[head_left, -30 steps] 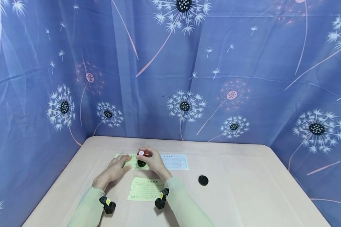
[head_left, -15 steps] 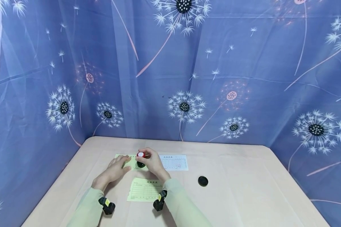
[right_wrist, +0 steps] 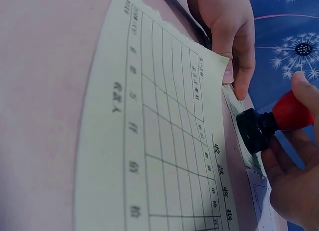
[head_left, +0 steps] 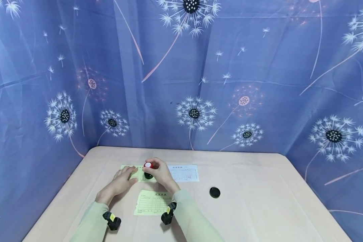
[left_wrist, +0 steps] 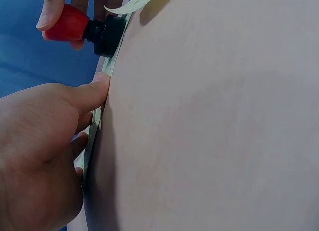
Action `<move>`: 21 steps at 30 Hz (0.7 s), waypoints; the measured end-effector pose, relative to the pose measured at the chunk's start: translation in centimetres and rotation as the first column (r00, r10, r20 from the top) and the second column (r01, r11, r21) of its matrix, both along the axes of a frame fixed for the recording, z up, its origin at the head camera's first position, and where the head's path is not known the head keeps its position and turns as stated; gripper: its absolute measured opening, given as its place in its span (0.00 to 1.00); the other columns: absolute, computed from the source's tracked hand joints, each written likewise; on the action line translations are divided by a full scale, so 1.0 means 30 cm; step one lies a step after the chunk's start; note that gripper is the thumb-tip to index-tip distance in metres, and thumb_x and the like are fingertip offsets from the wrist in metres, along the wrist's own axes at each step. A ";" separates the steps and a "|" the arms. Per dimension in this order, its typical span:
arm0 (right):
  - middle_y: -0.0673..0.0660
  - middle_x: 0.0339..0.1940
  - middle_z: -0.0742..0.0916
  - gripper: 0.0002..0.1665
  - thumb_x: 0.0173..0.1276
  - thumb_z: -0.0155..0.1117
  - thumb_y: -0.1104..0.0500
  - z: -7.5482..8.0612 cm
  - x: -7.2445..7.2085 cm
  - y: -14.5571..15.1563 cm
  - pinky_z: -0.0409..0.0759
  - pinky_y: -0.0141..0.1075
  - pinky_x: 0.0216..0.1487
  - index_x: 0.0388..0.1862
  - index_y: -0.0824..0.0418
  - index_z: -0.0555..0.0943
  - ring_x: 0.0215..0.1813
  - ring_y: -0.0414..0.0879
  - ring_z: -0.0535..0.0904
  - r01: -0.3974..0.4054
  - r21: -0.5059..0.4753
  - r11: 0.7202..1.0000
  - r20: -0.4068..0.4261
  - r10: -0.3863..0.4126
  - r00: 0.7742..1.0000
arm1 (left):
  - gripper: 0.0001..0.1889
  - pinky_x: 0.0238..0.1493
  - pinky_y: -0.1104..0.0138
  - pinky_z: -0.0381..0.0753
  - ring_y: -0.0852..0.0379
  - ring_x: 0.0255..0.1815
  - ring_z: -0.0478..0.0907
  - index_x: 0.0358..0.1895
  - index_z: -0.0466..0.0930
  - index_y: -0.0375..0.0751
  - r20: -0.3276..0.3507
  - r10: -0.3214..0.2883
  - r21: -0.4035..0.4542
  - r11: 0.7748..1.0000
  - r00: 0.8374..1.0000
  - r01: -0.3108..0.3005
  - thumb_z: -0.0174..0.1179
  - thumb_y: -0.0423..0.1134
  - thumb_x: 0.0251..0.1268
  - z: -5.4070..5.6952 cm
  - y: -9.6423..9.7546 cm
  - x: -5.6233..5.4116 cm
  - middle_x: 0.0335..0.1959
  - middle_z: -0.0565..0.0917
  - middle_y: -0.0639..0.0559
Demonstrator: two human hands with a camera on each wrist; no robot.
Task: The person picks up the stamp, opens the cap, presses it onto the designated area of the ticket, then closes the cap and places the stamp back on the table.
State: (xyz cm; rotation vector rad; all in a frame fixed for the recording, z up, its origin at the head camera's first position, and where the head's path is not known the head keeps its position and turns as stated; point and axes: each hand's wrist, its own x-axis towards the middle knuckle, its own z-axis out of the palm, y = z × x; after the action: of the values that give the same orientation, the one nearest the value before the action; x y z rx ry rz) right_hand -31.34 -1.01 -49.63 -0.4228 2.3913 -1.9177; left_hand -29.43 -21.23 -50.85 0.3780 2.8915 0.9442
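My right hand grips the red handle of a round stamp with a black base. In the right wrist view the stamp stands base down over the farther green receipt slip. My left hand rests on the left part of that slip, thumb and fingers fairly straight and spread. The left wrist view shows the left thumb on the paper's edge, close to the stamp base. Part of the slip is hidden under both hands.
A second green receipt slip lies nearer, below the right forearm. A pale blue printed slip with small red marks lies right of the right hand. Farther right is a round black lid. Dandelion-print blue curtains stand behind the table.
The head view has shifted slightly. Both hands and the stamp keep the same place on the farther green slip.
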 end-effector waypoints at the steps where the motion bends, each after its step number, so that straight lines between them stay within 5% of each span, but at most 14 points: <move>1: 0.52 0.43 0.87 0.23 0.64 0.72 0.54 0.000 0.000 -0.001 0.80 0.26 0.44 0.57 0.59 0.82 0.40 0.35 0.80 0.000 -0.003 1.000 0.002 0.000 1.000 | 0.26 0.75 0.36 0.48 0.30 0.75 0.54 0.70 0.67 0.34 -0.005 -0.001 -0.005 1.000 1.000 0.001 0.55 0.42 0.74 -0.002 -0.002 0.000 0.73 0.63 0.33; 21: 0.53 0.40 0.84 0.24 0.64 0.72 0.57 -0.003 0.000 -0.010 0.80 0.28 0.45 0.58 0.61 0.81 0.41 0.38 0.79 0.003 -0.044 0.999 0.039 -0.001 0.999 | 0.26 0.77 0.38 0.44 0.33 0.76 0.54 0.70 0.67 0.35 0.006 0.007 -0.010 1.000 1.000 -0.007 0.55 0.42 0.74 -0.009 -0.009 -0.007 0.74 0.63 0.35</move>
State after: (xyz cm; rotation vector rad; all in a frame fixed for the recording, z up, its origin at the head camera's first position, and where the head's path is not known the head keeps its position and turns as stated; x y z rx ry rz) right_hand -31.33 -1.30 -49.72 -0.3817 2.3309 -1.9635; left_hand -29.63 -21.51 -51.13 0.3634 2.8927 0.9302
